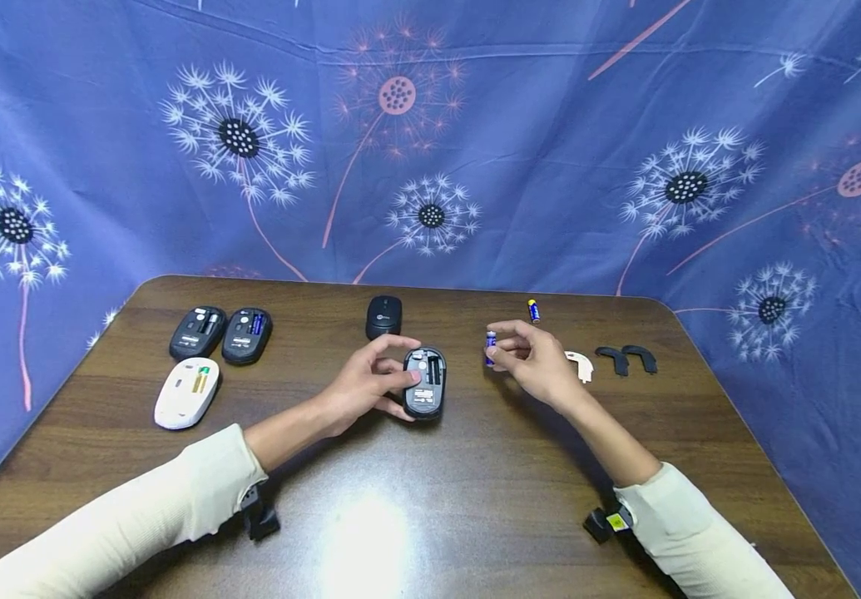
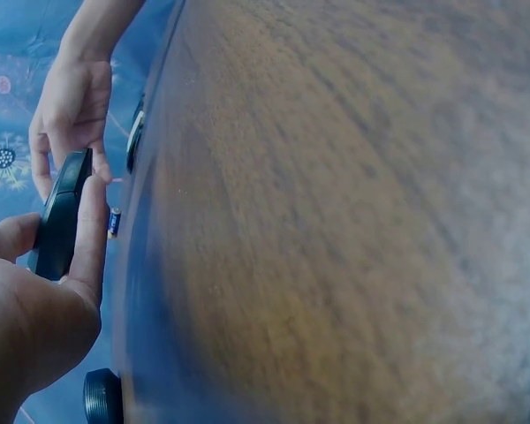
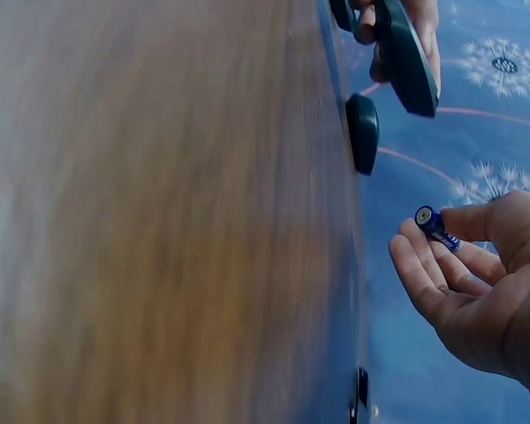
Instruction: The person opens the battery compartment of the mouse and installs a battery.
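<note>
My left hand grips a black computer mouse by its sides, underside turned up, its battery slot uncovered and dark inside. In the left wrist view the mouse is lifted off the table, edge-on between thumb and fingers. To its right, my right hand pinches a blue battery between thumb and fingertips. The right wrist view shows this battery end-on, apart from the mouse. Behind the right hand lies another battery, blue and yellow.
A black mouse sits right-side up behind the left hand. Two upturned black mice and an upturned white mouse with batteries showing lie at the left. White and black curved covers lie at the right. A dandelion-print cloth hangs behind.
</note>
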The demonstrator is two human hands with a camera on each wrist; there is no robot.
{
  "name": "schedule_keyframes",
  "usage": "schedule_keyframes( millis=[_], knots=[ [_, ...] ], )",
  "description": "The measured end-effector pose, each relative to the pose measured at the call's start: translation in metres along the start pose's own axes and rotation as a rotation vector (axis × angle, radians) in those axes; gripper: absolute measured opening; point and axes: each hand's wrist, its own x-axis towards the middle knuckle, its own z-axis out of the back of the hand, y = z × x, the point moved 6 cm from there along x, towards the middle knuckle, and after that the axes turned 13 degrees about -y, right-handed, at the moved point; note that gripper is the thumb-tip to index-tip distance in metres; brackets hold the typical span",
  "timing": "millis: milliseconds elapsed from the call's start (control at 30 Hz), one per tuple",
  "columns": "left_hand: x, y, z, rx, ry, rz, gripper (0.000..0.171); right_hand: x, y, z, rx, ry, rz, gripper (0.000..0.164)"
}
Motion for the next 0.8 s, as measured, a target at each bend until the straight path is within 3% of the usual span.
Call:
schedule_keyframes(
  millis=[433, 800],
  knots=[
    [-0.001, -0.001, 0.002, 0.006, -0.001, 0.001, 0.06, -0.005, 0.019, -0.027, 0.061, 0.044, 0.021, 0.041],
    [-0.001, 0.002, 0.0, 0.001, 0.008, 0.006, 0.06, -0.004, 0.038, -0.042, 0.196, 0.037, 0.017, 0.033]
  ],
)
